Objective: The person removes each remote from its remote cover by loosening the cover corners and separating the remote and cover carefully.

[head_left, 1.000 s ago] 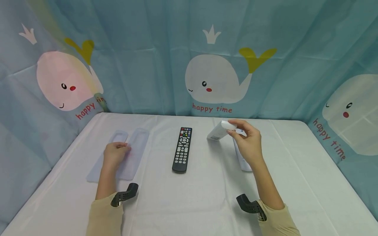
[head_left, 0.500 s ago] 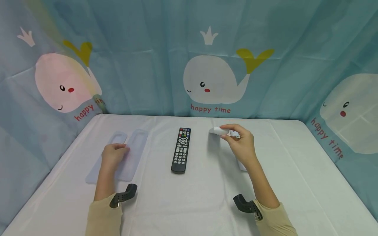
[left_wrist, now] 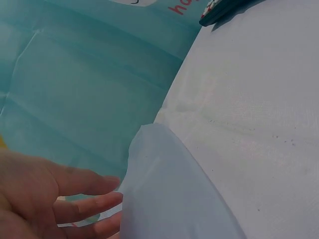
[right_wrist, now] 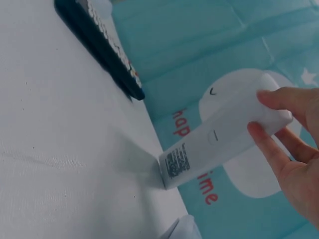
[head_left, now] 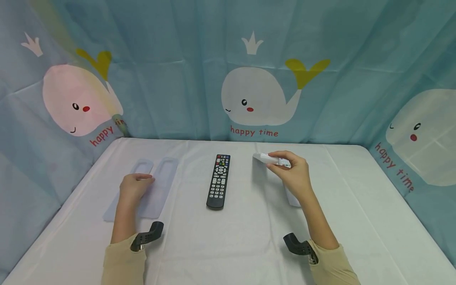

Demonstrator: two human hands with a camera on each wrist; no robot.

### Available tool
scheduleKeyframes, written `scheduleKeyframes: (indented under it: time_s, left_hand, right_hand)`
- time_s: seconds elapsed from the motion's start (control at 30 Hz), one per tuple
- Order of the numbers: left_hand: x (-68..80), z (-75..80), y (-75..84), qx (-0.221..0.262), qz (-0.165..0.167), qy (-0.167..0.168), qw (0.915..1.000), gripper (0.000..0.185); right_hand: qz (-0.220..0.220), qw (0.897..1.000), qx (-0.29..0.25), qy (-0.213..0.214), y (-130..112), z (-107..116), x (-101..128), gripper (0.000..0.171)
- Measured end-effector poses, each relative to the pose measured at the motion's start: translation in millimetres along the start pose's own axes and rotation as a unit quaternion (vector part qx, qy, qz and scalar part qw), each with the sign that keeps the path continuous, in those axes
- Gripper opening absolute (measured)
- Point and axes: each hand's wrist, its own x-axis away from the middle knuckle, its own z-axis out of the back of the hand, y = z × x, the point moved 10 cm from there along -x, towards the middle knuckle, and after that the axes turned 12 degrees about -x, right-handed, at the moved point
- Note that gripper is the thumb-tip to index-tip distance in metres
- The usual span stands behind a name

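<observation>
The left hand [head_left: 133,188] is pinching the edge of a translucent sleeve [head_left: 162,194] on the counter [head_left: 246,249], while the right hand [head_left: 295,174] is gripping one end of a tilted white device [right_wrist: 214,137], with a black remote [head_left: 218,182] lying between the hands and another white object [head_left: 293,200] lying partly hidden beneath the right one.
</observation>
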Motion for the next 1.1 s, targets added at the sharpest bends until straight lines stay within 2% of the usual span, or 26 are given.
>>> scheduleKeyframes:
  time_s: [0.47, 0.93, 1.1]
  left_hand:
    - [0.7, 1.2, 1.5, -0.007, -0.001, -0.008, 0.9999, 0.041]
    - [4.2, -1.0, 5.1, -0.010, -0.009, -0.002, 0.9999, 0.040]
    - [6.0, 2.3, 5.5, -0.015, -0.010, 0.004, 0.9998, 0.040]
  right_hand:
    - [0.001, 1.000, -0.007, -0.028, 9, -8, 2, 0.024]
    - [-0.002, 0.998, 0.023, -0.053, 26, -16, 23, 0.021]
    - [0.016, 0.998, 0.019, -0.065, 32, -21, 30, 0.021]
